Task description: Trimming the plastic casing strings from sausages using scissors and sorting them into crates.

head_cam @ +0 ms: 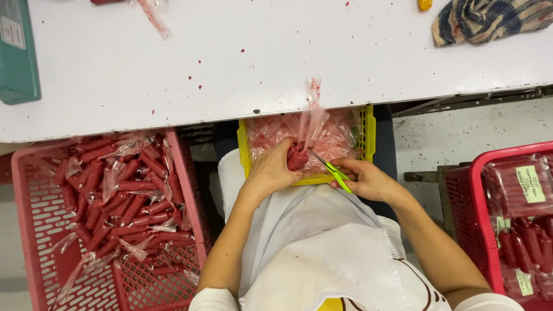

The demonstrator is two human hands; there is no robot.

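White table (pixel 230 63): runs across the whole top of the view, its surface flecked with small red spots; the front edge sits just above the person's lap.
Pink crate (pixel 40 230): at the person's left, a slatted basket holding a loose heap of red sticks in clear wrappers, with empty wrapper tails trailing off the pile.
Red crate (pixel 475 190): at the person's right, holding bundled packs of the same red sticks with pale labels on them.
White apron (pixel 311 242): spread over the lap, under both forearms.
Yellow basket (pixel 367 124): small, resting on the lap right under the table edge, filled with pinkish wrapped pieces.
Striped cloth (pixel 489 20): crumpled at the table's far right corner.
Green box (pixel 17 57): at the table's far left edge, partly out of view.
Left hand (pixel 271 170): closed around a red wrapped stick (pixel 296 155), held upright over the near rim of the yellow basket; its clear wrapper tail rises blurred above the fist.
Right hand (pixel 366 178): clamped on the green-handled scissors (pixel 334 170), just beside the left hand.
Scissor blades: point at the top of the stick; they seem to touch the wrapper, though the blur makes that hard to settle.
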